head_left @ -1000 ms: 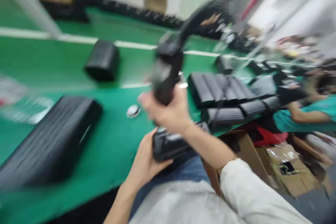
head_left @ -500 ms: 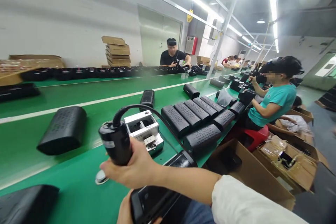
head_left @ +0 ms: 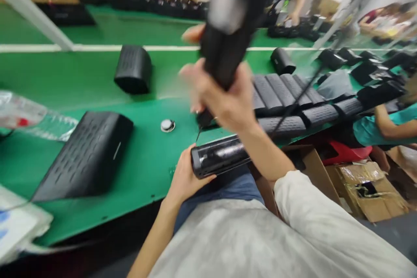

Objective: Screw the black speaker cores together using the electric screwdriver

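My right hand [head_left: 228, 102] is wrapped around a black corded electric screwdriver [head_left: 224, 47], blurred by motion and pointing down. Its thin bit ends close to my left fingers; whether it touches anything I cannot tell. My left hand [head_left: 184, 173] grips the end of a long black housing [head_left: 221, 156] with a glossy, carbon-fibre-like pattern, which lies across my lap at the bench edge. My right forearm hides the housing's far end. Beyond my left hand, a small round white-and-silver piece [head_left: 167, 125] rests on the green bench [head_left: 146, 152].
A large black slotted casing [head_left: 87, 152] lies at the left, near a clear plastic bottle [head_left: 35, 115]. Another casing [head_left: 133, 69] stands farther back. Rows of similar casings [head_left: 280, 89] fill the right side. A co-worker's teal sleeve [head_left: 365, 132] and cardboard boxes [head_left: 371, 191] are at the right.
My view has tilted down and turned left. The screwdriver has gone from upright over the bench to bit-down by the housing. My left hand still grips the housing.
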`<action>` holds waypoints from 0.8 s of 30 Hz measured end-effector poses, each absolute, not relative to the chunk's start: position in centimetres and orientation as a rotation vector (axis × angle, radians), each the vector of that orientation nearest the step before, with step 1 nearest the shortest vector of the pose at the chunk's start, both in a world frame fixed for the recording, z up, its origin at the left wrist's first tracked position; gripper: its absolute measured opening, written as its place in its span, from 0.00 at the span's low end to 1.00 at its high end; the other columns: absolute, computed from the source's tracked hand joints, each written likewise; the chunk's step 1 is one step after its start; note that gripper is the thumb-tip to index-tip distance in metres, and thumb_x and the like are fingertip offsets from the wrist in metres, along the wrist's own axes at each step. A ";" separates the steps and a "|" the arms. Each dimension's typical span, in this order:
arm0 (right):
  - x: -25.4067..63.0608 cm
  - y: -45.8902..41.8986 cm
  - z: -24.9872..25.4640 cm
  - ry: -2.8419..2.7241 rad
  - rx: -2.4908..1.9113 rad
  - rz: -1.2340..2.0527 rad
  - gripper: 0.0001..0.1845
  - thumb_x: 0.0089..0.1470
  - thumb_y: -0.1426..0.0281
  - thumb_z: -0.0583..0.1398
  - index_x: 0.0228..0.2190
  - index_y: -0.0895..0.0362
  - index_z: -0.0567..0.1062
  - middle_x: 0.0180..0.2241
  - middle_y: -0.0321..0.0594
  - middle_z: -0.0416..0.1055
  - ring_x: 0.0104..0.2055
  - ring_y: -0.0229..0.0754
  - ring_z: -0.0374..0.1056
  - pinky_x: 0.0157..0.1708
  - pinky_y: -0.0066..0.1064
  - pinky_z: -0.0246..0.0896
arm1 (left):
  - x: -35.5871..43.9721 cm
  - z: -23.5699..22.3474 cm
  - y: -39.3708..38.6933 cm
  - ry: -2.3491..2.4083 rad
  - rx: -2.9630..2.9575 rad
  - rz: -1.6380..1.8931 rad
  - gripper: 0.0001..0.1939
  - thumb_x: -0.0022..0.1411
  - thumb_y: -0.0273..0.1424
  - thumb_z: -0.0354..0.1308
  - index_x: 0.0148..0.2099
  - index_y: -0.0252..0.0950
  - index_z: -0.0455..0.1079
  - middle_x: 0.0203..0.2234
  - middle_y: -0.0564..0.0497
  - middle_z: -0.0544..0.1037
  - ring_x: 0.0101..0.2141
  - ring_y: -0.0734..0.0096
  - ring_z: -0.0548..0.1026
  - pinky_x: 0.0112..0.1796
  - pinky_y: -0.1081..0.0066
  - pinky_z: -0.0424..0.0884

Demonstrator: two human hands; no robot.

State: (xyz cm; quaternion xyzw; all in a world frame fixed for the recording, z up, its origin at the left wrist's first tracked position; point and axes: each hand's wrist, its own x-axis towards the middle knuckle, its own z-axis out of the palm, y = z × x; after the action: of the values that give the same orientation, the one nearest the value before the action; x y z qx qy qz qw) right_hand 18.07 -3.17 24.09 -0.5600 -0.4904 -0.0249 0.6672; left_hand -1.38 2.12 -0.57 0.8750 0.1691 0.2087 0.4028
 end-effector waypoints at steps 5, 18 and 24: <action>25.9 -1.9 23.8 -0.983 -1.058 -0.251 0.20 0.66 0.51 0.68 0.49 0.43 0.67 0.26 0.22 0.64 0.18 0.34 0.57 0.21 0.36 0.54 | -1.8 -0.4 2.3 0.333 2.198 0.487 0.79 0.60 0.51 0.84 0.91 0.47 0.30 0.76 0.31 0.70 0.74 0.30 0.75 0.73 0.34 0.74; 29.0 2.0 19.7 -1.017 -1.023 -0.180 0.16 0.68 0.56 0.70 0.49 0.44 0.71 0.32 0.25 0.69 0.19 0.33 0.56 0.18 0.34 0.54 | -1.7 0.4 2.2 0.267 2.206 0.468 0.81 0.64 0.48 0.84 0.90 0.51 0.20 0.76 0.31 0.70 0.73 0.32 0.76 0.72 0.34 0.75; 26.5 -0.9 21.2 -0.970 -0.955 -0.105 0.11 0.63 0.71 0.66 0.44 0.44 0.75 0.26 0.24 0.59 0.18 0.37 0.54 0.16 0.39 0.49 | -1.6 0.4 2.0 0.281 2.153 0.502 0.71 0.61 0.54 0.84 0.88 0.46 0.41 0.76 0.31 0.70 0.74 0.29 0.74 0.74 0.33 0.72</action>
State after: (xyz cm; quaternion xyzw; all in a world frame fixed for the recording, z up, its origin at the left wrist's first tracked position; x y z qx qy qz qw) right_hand 26.52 -0.87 21.22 -0.4413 -0.4480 -0.0487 0.7760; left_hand -1.65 2.03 0.38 0.8671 0.1133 0.2021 0.4410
